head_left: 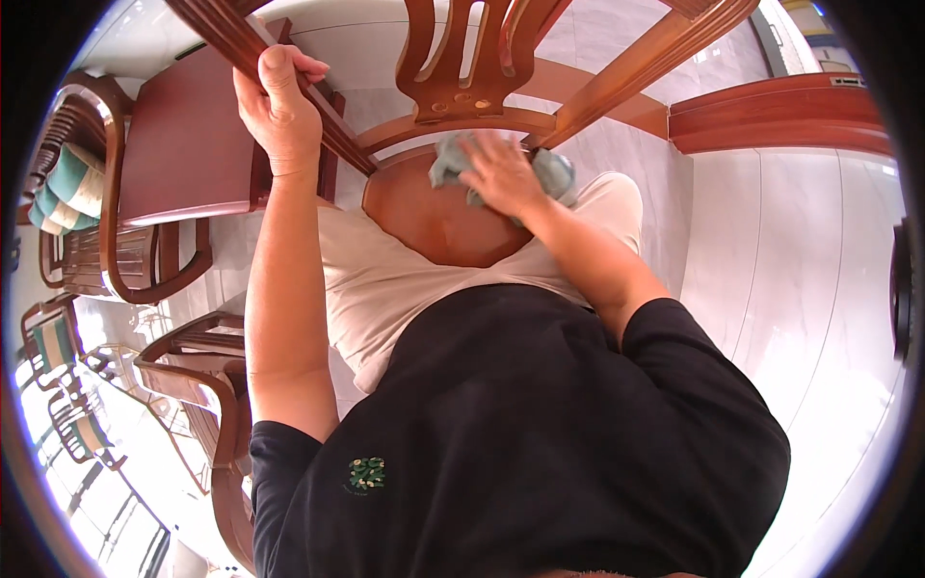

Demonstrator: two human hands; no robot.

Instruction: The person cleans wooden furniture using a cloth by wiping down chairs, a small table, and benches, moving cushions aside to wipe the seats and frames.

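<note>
1. Faced the chair (453,122) from the front, with a thigh (612,210) on either side. Seemed, judging by the cloth (556,175) in use, to be partway through a wipe-down rather than finished.

2. Rose at the far side as a slotted back (467,89), apart from the cloth and touched by neither hand. Could not be judged clean or unclean; perhaps counted among the parts left.

3. Lay mostly bare across the front and left of the seat (434,217), with a faint sheen. Showed no plain dirt or wet streaks, hence gave no proof of wiping done there. Looked in progress only at the rear right, under the cloth.

4. Slanted up on the left as a grooved post (217,29), with no cloth on it. Likely served as a steadying hold, possibly also left to wipe.

5. Sat bunched, grey-green, against the rear right of the seat, beside the right thigh.

6. Closed the left hand (279,116) round the post.

7. Pressed down on the cloth with the right hand (501,173), fingers (479,154) blurred, spread wide and nearly flat, not clenched.
</note>
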